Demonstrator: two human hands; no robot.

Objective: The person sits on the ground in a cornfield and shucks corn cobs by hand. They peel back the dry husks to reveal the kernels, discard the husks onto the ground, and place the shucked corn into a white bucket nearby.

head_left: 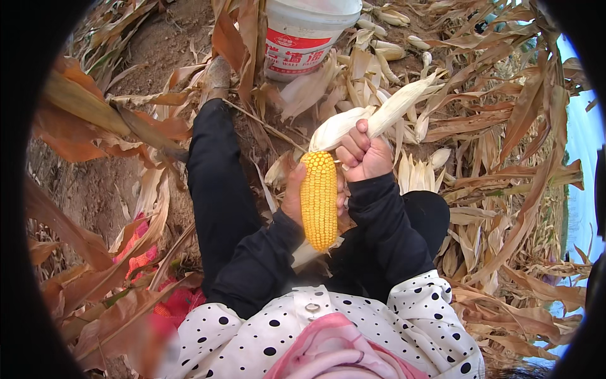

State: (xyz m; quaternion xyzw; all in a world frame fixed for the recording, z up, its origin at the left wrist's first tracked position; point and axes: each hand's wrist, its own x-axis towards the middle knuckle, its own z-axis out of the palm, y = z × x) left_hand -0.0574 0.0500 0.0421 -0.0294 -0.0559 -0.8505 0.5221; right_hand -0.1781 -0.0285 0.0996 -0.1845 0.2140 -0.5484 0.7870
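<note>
A bare yellow corn cob [319,205] points toward me, its pale husk [396,106] peeled back at the far end. My left hand [294,192] is wrapped round the cob from the left and from behind, with some fingertips showing at its right side. Closed in a fist, my right hand [366,153] grips the husk just beyond the kernels. The husk runs from that fist up and to the right. Another piece of husk shows below the cob, partly hidden by it.
Ahead stands a white bucket [309,38] with a red label. Loose husks [372,76] lie to its right. Dry corn stalks [511,139] crowd the right side, and dry leaves [82,145] hang at the left. A red mesh bag [177,303] lies at my lower left.
</note>
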